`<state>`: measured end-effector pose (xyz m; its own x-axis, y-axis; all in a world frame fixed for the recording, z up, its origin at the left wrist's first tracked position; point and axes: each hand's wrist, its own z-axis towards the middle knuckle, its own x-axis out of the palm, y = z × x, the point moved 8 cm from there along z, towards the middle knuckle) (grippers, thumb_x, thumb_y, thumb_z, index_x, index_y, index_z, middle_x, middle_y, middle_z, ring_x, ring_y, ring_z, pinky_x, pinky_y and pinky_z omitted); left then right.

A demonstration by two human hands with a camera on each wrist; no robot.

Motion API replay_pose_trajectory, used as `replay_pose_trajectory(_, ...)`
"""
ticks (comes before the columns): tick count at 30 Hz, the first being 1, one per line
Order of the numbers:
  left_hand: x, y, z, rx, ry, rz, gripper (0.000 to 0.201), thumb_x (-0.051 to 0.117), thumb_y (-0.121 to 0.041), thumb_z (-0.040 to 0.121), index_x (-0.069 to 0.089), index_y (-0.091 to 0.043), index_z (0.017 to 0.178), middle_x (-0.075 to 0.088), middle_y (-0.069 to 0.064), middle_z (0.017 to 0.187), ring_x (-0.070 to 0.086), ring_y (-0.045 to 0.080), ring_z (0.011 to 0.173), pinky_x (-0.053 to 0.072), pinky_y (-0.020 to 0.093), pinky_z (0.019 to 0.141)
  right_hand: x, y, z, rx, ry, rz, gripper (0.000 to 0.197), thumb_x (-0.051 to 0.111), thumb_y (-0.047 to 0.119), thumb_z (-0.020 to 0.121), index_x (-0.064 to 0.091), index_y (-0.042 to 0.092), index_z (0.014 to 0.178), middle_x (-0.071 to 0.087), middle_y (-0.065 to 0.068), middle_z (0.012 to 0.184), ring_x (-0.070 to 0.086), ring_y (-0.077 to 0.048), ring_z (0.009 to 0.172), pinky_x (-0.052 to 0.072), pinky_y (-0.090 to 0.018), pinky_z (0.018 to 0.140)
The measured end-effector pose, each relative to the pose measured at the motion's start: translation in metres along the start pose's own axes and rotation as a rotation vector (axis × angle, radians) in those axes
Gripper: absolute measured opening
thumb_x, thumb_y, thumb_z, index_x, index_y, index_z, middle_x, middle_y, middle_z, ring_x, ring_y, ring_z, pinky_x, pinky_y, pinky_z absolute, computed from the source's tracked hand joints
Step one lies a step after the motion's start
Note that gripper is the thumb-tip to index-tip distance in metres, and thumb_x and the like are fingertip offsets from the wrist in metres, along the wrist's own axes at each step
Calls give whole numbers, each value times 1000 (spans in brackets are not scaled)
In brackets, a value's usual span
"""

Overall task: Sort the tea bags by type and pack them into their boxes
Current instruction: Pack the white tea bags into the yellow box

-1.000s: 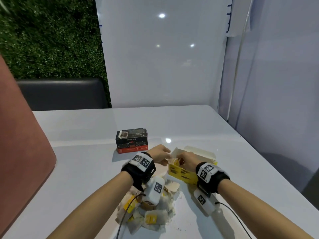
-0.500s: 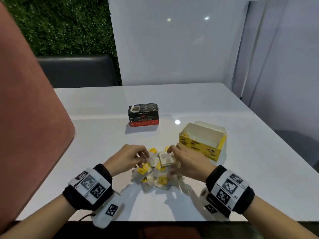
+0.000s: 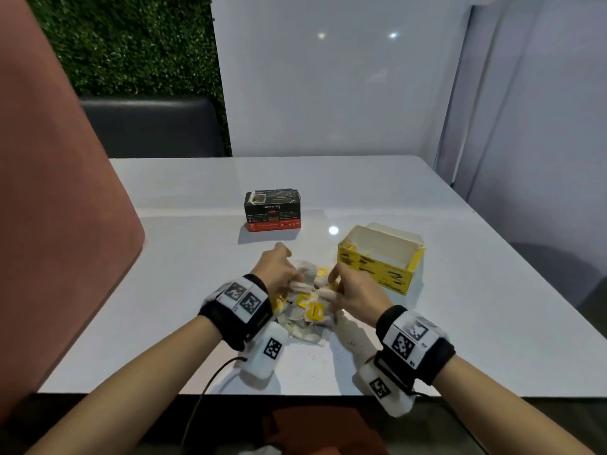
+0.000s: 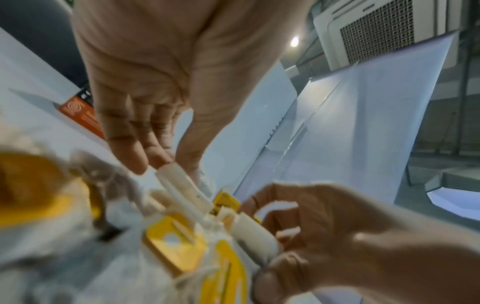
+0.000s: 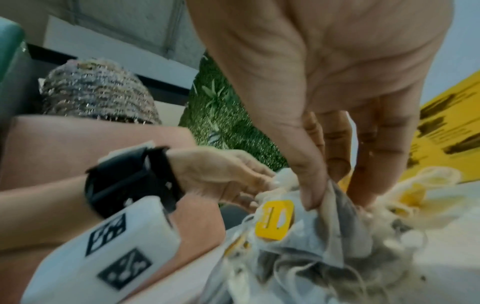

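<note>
A heap of white tea bags [image 3: 307, 310] with yellow tags lies on the white table [image 3: 197, 264] in front of me. My left hand [image 3: 290, 277] digs into its left side and pinches a pale tea bag [image 4: 179, 183] between fingers and thumb. On the heap's right side my right hand [image 3: 335, 282] pinches a grey-white tea bag [image 5: 337, 203] between thumb and fingers. An open yellow box [image 3: 377, 261] stands just right of the heap, with some tea bags at its left inner wall. A shut black and red box [image 3: 272, 210] stands farther back.
A pink chair back [image 3: 56, 224] rises at the table's left edge. Behind the table stand a dark seat [image 3: 147, 126], a green hedge wall [image 3: 124, 44] and a white panel [image 3: 328, 93]. Wrist cables hang over the near table edge [image 3: 203, 385].
One second ago both hands were at the yellow box; they have come back to the heap. Over the last half second they have closed in on the tea bags and pinched some.
</note>
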<state>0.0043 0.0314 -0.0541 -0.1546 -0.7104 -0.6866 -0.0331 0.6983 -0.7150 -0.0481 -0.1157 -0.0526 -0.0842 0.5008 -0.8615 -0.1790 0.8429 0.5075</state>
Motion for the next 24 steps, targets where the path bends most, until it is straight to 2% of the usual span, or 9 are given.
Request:
replay_pose_trajectory(2, -18, 3, -5, 39, -40, -151, 35, 65, -1, 82, 49, -3, 112, 61, 4, 79, 60, 16, 73, 48, 21, 56, -13, -3, -1, 5, -38, 112, 23, 71, 19, 80, 57, 11, 97, 67, -2, 81, 60, -18, 74, 49, -35, 72)
replay_pose_trajectory(3, -26, 4, -8, 63, -62, -209, 28, 65, 1, 81, 53, -5, 106, 58, 2, 77, 57, 12, 69, 48, 19, 55, -20, -4, -1, 17, -49, 187, 17, 72, 16, 79, 61, 11, 92, 66, -2, 76, 59, -15, 68, 50, -34, 70)
replay_pose_trajectory(5, -37, 7, -17, 79, -44, -299, 11, 63, 1, 83, 59, -8, 89, 56, 3, 78, 55, 11, 68, 49, 18, 56, -30, -7, -2, 59, -55, 386, 8, 71, 8, 79, 64, 10, 82, 65, -5, 74, 61, -15, 64, 54, -31, 66)
replay_pose_trajectory(7, -31, 8, -27, 53, 68, -431, 13, 55, 0, 89, 62, -10, 84, 59, 3, 79, 57, 12, 75, 50, 20, 65, -34, -8, -5, 94, -39, 647, 6, 67, 3, 81, 64, 8, 80, 64, -7, 76, 63, -17, 66, 57, -30, 68)
replay_pose_trajectory(11, 2, 5, -47, -172, 314, -1134, 24, 35, -1, 95, 55, -3, 83, 59, 11, 85, 58, 21, 86, 56, 35, 75, -28, -3, -14, 132, -15, 976, 4, 64, 5, 84, 61, 5, 87, 63, -8, 78, 65, -14, 63, 56, -25, 61)
replay_pose_trajectory(14, 19, 5, -54, -325, 407, -1488, 11, 39, -13, 84, 46, -7, 80, 49, 11, 81, 52, 23, 79, 57, 38, 74, -19, 1, -19, 174, -14, 1055, 6, 62, 4, 85, 59, 8, 82, 61, -5, 73, 62, -12, 53, 53, -23, 52)
replay_pose_trajectory(18, 29, 3, -59, -330, 501, -1477, 49, 59, -49, 81, 48, -4, 96, 42, 8, 75, 43, 18, 64, 52, 27, 60, -13, 0, -22, 199, -55, 1108, 4, 61, 3, 86, 58, 5, 87, 56, -1, 69, 59, -7, 47, 55, -23, 52)
replay_pose_trajectory(21, 34, -1, -65, -298, 468, -1413, 48, 67, -45, 77, 48, -8, 100, 47, 4, 72, 44, 12, 57, 42, 18, 53, -16, 0, -21, 211, -117, 1118, 14, 62, 5, 86, 57, 1, 98, 56, -3, 73, 60, -7, 49, 52, -21, 50)
replay_pose_trajectory(24, 41, -11, -70, -221, 436, -1359, 35, 64, -40, 80, 56, -12, 99, 54, 1, 75, 46, 11, 61, 41, 17, 53, -17, 9, -20, 197, -176, 1049, 21, 64, 8, 85, 55, -1, 102, 58, -7, 75, 61, -13, 56, 53, -23, 48)
